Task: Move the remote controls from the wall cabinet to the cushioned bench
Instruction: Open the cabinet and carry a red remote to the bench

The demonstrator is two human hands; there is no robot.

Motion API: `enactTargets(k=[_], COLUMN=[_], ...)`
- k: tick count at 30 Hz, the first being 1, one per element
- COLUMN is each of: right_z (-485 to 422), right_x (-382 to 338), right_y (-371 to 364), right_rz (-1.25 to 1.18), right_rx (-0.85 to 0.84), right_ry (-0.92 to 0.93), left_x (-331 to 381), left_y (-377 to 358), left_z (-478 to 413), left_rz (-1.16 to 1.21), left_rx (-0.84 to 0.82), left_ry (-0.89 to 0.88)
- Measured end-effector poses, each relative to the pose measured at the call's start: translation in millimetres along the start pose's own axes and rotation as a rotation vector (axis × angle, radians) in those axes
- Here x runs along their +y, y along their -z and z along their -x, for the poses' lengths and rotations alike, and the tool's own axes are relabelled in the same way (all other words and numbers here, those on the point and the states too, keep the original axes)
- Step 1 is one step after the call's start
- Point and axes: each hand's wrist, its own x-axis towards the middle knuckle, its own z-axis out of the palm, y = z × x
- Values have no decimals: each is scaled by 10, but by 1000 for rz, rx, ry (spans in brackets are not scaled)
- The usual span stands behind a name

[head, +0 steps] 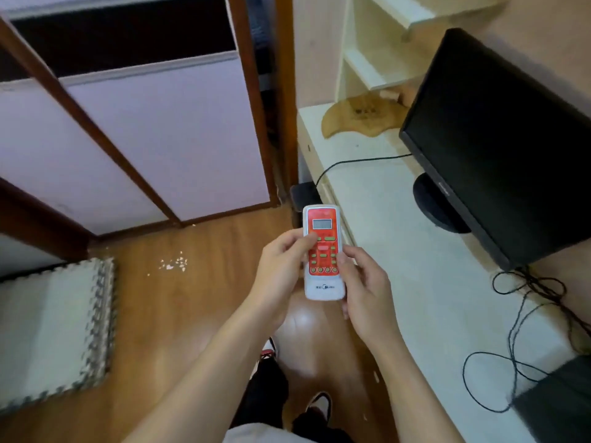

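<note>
A white remote control (323,252) with a red face, a small grey screen and green buttons is held upright in front of me, above the wooden floor. My left hand (281,270) grips its left edge, thumb on the upper buttons. My right hand (364,289) holds its right edge and lower end, fingers curled round it. A cushioned bench covered with grey-edged foam mats (54,334) lies at the lower left. A pale shelf unit (367,49) stands at the upper right.
A black monitor (499,148) stands on a pale desk (399,251) at the right, with black cables (524,330) trailing over it. A wooden board (358,118) lies at the desk's far end. Sliding doors with brown frames (153,132) fill the upper left. My shoes (316,404) are below.
</note>
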Motion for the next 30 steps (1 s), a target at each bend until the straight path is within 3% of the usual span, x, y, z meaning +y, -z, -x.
enactTargets(k=[6,15,30], right_z=[-43,14,-366], right_x=[57,-52,-265], right_y=[-623,-1820,-4274], right_rz=[154,173,353], right_rx=[-324,-693,-899], right_ry=[70,94,125], left_x=[-87,-182,-12], left_y=[733,1788,4131], left_z=[307,653,210], left_rz=[128,342,552], left_rx=[279,628,808], left_ry=[-9,-51,-67])
